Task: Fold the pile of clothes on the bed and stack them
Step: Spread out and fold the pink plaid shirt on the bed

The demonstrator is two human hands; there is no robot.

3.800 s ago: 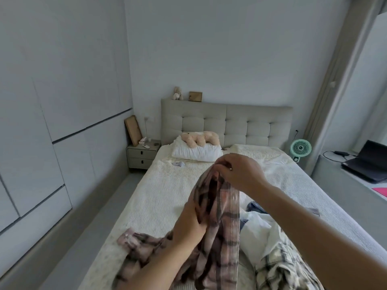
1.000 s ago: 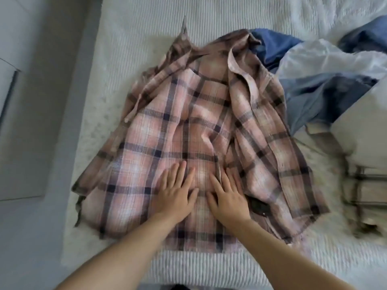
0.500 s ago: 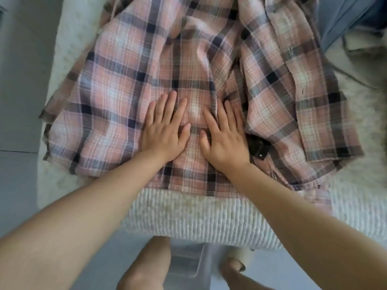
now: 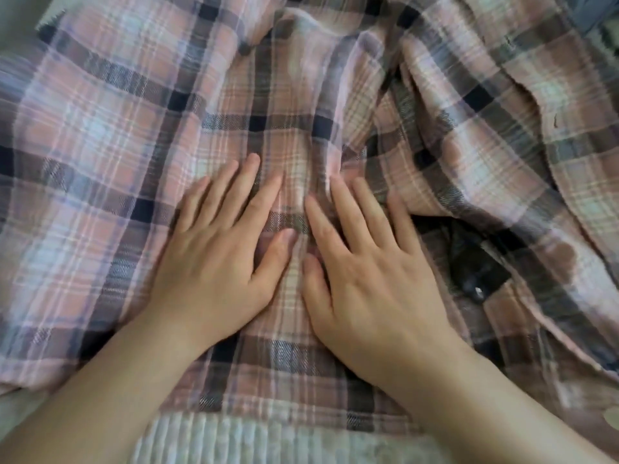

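Observation:
A pink plaid shirt (image 4: 110, 135) lies spread across the bed and fills almost the whole view. My left hand (image 4: 217, 259) presses flat on its lower middle, fingers straight and spread. Right beside it my right hand (image 4: 371, 272) also lies flat on the fabric, fingers straight. Thick wrinkles run up the cloth above and to the right of my hands. A dark patch with a button (image 4: 475, 276) shows in a fold just right of my right hand. The rest of the clothes pile is out of view.
The white ribbed bedspread (image 4: 274, 440) shows along the bottom edge under the shirt's hem. A sliver of blue fabric (image 4: 599, 11) peeks in at the top right corner.
The view has closed in on the shirt, so the bed edge, the floor and the other clothes have dropped out of view. Both hands stay flat on the shirt, side by side.

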